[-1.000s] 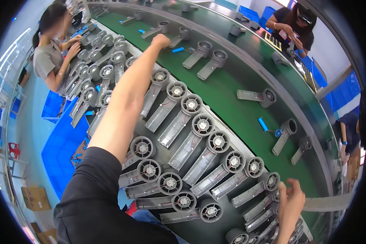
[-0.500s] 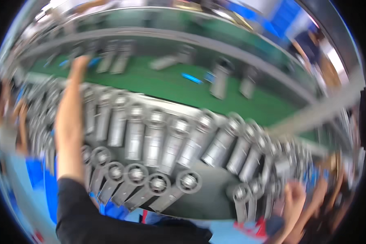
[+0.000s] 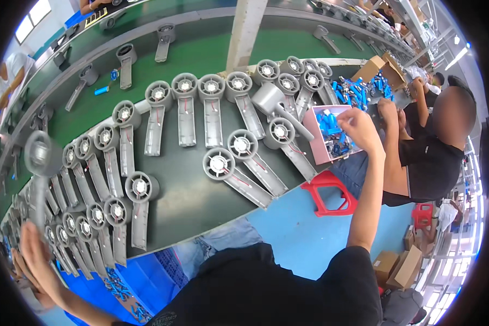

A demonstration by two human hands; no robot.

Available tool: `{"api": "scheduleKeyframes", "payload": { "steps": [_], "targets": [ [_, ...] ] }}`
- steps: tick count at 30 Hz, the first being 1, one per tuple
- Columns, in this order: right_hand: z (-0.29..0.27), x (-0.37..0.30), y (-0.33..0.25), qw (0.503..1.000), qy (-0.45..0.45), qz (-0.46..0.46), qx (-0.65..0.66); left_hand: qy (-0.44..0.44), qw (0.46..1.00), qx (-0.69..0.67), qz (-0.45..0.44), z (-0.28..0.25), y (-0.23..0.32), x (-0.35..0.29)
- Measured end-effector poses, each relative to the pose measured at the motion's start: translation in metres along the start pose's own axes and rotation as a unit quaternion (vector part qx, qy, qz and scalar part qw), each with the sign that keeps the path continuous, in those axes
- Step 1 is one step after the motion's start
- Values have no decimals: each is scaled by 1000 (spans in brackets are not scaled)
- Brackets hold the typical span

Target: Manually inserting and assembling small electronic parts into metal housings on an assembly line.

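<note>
At the far left, my left hand (image 3: 35, 247) is closed at the handle end of a grey handheld fan housing (image 3: 42, 155), which is raised and smeared by motion. My right hand (image 3: 361, 130) is over a pink box (image 3: 321, 151) at the right end of the bench. Its fingers are pinched together above blue battery cells (image 3: 329, 122) with small wires; whatever they hold is too small to make out. Rows of open fan housings (image 3: 218, 164) lie on the dark bench, showing round grilles and red wires in the handles. One housing (image 3: 269, 99) lies face down beside the box.
Behind the bench runs a green conveyor belt (image 3: 195, 46) carrying scattered housings and a blue cell (image 3: 101, 91). A post (image 3: 244, 32) stands at its near edge. A co-worker (image 3: 426, 157) sits to the right beside piled blue cells (image 3: 353, 93). A red stool (image 3: 331, 196) stands below.
The view has swung to the right. My left hand has come back from over the belt and now has a fan housing. My right hand has moved from the bench's near edge to the pink box.
</note>
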State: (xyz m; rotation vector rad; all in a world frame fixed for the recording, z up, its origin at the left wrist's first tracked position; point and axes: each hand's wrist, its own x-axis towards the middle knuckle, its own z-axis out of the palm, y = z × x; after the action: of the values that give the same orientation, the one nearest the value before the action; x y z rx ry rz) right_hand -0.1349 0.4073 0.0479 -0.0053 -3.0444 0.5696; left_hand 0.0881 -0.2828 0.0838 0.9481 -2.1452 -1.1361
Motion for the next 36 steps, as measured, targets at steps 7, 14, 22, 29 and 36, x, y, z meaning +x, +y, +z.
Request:
{"api": "scheduleKeyframes", "payload": {
  "steps": [7,14,22,29,36],
  "targets": [
    [14,-20,18,989,45,-131,-43,-209,973,-101,5,132,25,-195],
    [-18,-35,20,946,189,-52,259,-211,950,-224,-52,205,11,-233],
    [-6,-23,51,983,156,-52,86,-332,941,-55,-33,197,15,-224],
    [-23,-28,14,932,305,-136,141,-338,940,-55,7,197,14,-217],
    [-22,-40,0,863,291,-123,395,-337,940,-36,31,195,14,-211]
  ]
}}
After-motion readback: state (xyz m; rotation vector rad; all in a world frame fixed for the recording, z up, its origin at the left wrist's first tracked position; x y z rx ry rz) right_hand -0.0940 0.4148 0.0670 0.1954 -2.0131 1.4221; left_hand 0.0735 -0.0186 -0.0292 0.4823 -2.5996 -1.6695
